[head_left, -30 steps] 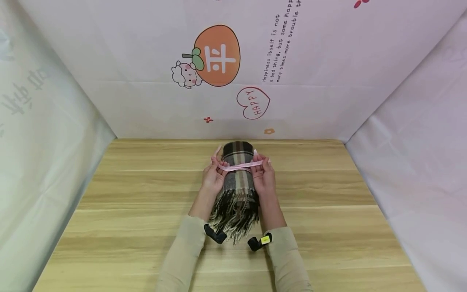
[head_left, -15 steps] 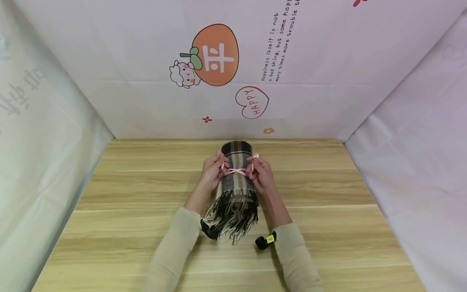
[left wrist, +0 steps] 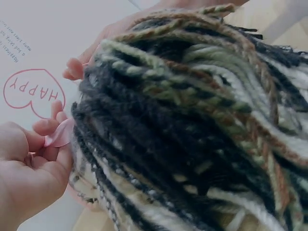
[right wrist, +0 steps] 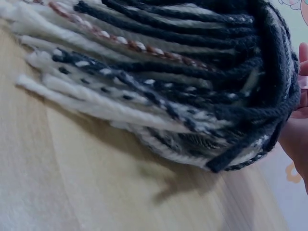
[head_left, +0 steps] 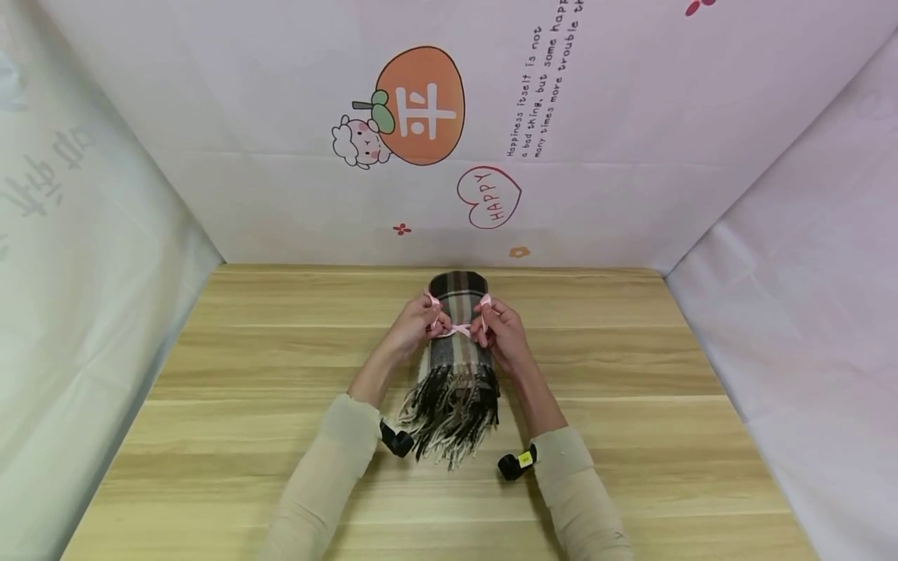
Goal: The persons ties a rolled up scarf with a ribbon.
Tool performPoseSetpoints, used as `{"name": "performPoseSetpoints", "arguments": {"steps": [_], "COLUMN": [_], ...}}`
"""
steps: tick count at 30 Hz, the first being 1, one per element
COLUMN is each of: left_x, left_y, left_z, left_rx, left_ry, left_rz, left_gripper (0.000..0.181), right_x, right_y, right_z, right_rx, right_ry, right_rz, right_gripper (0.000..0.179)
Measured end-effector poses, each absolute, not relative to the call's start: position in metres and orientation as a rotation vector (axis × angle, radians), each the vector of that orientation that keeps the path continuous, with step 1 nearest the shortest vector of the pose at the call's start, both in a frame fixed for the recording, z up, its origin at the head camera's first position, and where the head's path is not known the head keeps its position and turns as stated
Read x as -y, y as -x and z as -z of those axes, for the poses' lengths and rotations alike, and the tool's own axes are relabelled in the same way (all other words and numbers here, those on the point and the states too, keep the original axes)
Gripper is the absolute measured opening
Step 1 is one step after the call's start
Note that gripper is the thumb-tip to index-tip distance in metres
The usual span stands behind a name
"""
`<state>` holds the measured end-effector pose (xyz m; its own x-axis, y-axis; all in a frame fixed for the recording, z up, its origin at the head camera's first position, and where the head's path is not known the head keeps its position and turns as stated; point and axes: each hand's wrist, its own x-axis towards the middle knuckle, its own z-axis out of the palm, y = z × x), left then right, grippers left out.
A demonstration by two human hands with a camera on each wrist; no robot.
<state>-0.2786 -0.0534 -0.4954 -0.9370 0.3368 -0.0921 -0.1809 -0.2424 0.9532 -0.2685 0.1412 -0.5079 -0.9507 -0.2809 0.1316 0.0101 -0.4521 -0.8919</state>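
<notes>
A rolled plaid scarf (head_left: 460, 354) in black, grey, white and brown lies upright in the head view, its fringe (head_left: 452, 417) toward me. Around its middle runs a pink ribbon (head_left: 459, 329), the two ends crossed on top. My left hand (head_left: 414, 326) pinches one ribbon end at the roll's left side; the left wrist view shows this ribbon end (left wrist: 60, 134) between thumb and fingers. On the other side my right hand (head_left: 507, 333) pinches the opposite end. In the right wrist view the fringe (right wrist: 159, 82) hides most of the right hand (right wrist: 297, 132).
The scarf lies on a wood-grain table (head_left: 631, 405) close to its back edge. Behind stands a white printed backdrop (head_left: 596, 210), with white sheets at both sides. A black wrist camera (head_left: 515, 464) sits by the right cuff, another (head_left: 398, 442) by the left.
The long loose ribbon lengths across the scarf have drawn down to a small crossing. Both hands have turned from fingers spread under the ribbon to pinching its ends, forearms farther apart.
</notes>
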Motion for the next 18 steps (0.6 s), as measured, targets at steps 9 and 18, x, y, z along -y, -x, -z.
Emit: {"name": "performPoseSetpoints", "arguments": {"steps": [9,18], "left_x": [0.045,0.041], "left_y": [0.279,0.277], "left_z": [0.494,0.488], "left_rx": [-1.873,-2.054], "left_ry": [-0.138,-0.221], "left_rz": [-2.195,-2.059], "left_gripper": [0.006,0.009], "right_x": [-0.139,-0.136], "right_y": [0.272,0.271], "right_z": [0.514,0.510], "right_rx": [-1.641,-1.740], "right_ry": [0.418,0.383], "right_rz": [2.470,2.433], "right_gripper": [0.024,0.040]}}
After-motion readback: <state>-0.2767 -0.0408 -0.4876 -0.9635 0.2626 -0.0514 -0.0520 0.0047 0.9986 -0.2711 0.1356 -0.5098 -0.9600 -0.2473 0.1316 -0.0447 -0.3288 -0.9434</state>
